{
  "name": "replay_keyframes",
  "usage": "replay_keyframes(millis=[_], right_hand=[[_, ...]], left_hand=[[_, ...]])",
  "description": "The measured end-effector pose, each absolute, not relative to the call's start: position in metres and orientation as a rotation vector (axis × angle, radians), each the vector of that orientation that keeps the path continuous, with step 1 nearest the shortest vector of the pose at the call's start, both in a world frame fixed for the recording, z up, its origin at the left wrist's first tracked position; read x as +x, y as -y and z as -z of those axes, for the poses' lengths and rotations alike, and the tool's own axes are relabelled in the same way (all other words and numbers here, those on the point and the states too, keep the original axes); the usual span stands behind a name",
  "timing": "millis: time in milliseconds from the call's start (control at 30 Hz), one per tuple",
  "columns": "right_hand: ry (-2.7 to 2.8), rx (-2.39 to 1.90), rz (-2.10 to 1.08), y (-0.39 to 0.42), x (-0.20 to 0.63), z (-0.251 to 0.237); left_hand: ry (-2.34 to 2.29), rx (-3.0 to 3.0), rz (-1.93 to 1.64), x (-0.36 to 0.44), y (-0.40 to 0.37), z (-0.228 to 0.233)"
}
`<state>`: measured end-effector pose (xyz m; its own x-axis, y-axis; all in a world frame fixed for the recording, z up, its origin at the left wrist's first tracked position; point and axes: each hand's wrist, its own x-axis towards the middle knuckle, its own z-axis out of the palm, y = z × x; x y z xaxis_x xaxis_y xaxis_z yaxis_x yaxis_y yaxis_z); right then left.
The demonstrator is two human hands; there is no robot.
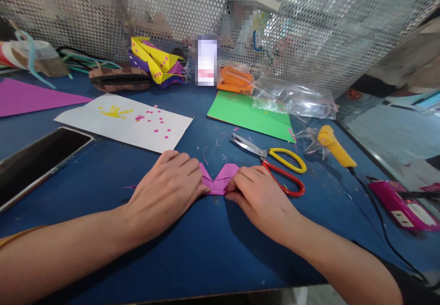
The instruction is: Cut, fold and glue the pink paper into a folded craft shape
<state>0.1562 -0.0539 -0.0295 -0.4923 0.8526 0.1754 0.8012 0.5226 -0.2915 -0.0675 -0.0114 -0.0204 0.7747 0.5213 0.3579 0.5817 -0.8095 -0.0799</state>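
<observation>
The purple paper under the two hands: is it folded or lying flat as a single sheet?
Folded. The purple paper shows two angled flaps meeting in a notch, with the left hand and right hand pressing its ends onto the blue table.

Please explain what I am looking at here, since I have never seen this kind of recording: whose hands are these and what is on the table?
There is no machine: a person wears a camera on the head, looking down at their own bare hands. The left hand and right hand both press down on a small folded purple paper lying on the blue table. Beside the right hand lie scissors and a yellow-handled tool. Farther back are a green sheet, a white sheet dotted with paper bits, and a phone at left.
</observation>
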Motion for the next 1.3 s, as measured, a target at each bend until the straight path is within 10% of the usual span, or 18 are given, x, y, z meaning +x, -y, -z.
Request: replay_keyframes(millis=[1300], right_hand=[[2.255, -1.766, -0.608, 0.04, 0.148, 0.011]], left_hand=[[0.538, -2.789, 0.59, -0.068, 0.022, 0.022]])
